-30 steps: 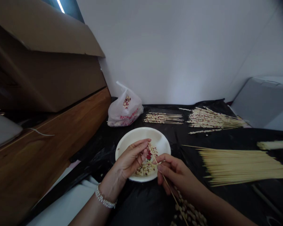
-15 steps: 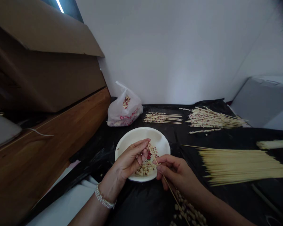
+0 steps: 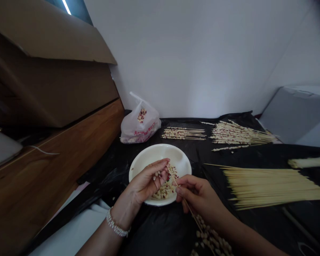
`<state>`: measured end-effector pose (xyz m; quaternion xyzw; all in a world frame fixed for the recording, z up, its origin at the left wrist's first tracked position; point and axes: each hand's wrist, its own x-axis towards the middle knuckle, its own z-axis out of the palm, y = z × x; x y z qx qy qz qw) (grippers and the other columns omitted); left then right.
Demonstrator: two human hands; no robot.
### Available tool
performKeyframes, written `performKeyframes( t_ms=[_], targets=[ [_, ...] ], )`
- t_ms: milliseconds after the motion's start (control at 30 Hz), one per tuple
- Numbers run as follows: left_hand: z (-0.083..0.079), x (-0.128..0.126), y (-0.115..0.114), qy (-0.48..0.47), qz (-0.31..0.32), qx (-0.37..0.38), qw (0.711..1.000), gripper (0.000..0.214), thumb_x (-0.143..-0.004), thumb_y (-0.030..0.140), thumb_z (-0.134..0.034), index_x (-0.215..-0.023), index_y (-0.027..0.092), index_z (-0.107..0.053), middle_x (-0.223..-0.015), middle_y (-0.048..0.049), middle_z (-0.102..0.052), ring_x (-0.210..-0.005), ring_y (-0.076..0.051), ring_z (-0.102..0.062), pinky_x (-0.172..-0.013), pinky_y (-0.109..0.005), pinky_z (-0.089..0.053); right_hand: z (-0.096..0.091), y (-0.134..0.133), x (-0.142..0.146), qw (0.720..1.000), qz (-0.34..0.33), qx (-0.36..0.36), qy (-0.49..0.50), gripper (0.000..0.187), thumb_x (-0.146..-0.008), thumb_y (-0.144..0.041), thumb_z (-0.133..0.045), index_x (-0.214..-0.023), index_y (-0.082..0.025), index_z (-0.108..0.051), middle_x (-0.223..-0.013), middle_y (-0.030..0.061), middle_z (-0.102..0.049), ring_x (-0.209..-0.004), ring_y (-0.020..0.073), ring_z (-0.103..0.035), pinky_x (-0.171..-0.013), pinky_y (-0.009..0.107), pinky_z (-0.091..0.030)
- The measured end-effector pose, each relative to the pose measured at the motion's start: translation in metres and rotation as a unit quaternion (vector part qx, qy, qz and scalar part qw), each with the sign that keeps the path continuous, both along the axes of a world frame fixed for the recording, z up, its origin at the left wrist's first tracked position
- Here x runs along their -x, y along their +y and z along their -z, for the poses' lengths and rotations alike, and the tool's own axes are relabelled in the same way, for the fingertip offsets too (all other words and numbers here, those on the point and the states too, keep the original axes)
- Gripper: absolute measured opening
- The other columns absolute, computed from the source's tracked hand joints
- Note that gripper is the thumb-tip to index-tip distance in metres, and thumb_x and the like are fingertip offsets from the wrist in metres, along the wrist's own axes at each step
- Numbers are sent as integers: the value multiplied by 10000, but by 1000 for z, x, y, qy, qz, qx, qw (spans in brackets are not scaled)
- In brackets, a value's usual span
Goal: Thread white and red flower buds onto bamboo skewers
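The right hand [image 3: 200,195] pinches a thin bamboo skewer [image 3: 172,175] between thumb and forefinger, the other fingers curled under it. The skewer's long axis runs on a slant: its bare tip points up and to the left, over the round white bowl [image 3: 149,156], and its tail runs down and to the right, past the wrist toward the lower edge of the view. A cluster of pale threaded pieces [image 3: 210,239] sits along that lower stretch; whether every one of them is on this stick cannot be told

The left hand [image 3: 145,183], with a pearl bracelet [image 3: 114,224] at the wrist, is half closed over the bowl, thumb and fingertips nipped on a few small pale pieces [image 3: 158,175]. Those fingertips lie just beside the skewer's tip, to its left and almost touching it. So the tip belongs to the left hand's side and the shaft to the right hand's. Under both hands, the near part of the bowl holds a heap of pale and red bits [image 3: 164,192]

The bowl stands on the black plastic sheet [image 3: 160,231] that covers the counter. To the right, well apart from the hands, lies a broad sheaf of bare bamboo sticks [image 3: 269,185], lengthwise left to right. Farther back, near the white wall, lie two lots of filled skewers [image 3: 237,135], and a white plastic bag with red print [image 3: 140,124] stands behind the bowl. A brown cardboard box [image 3: 56,71] looms on the left
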<state>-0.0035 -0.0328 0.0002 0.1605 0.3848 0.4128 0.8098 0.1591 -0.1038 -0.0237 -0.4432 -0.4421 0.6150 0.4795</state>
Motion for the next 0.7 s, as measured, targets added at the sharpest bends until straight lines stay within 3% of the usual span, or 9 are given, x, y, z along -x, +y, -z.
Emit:
performKeyframes(
  t_ms=[400,700],
  targets=[
    [-2,0,-2,-32,23,31,999,160,-892,-21,-577,-874,25,-729,-738,-86,-701,-598,-103,-675,-555,-161,-563,2,0,0,1000,9,-5,-1,191,-737,-346,-751,-794,-174,-689,-576,-10,-660,-370,86,-514,-386,207,-328],
    [0,2,0,-2,40,16,999,151,-893,-10,-589,-911,26,-735,-739,-84,-699,-600,-100,-678,-569,-153,-565,5,-1,0,1000,5,1,6,203,-731,-348,-756,-811,-172,-693,-592,-12,-673,-366,88,-528,-368,193,-314]
  ],
)
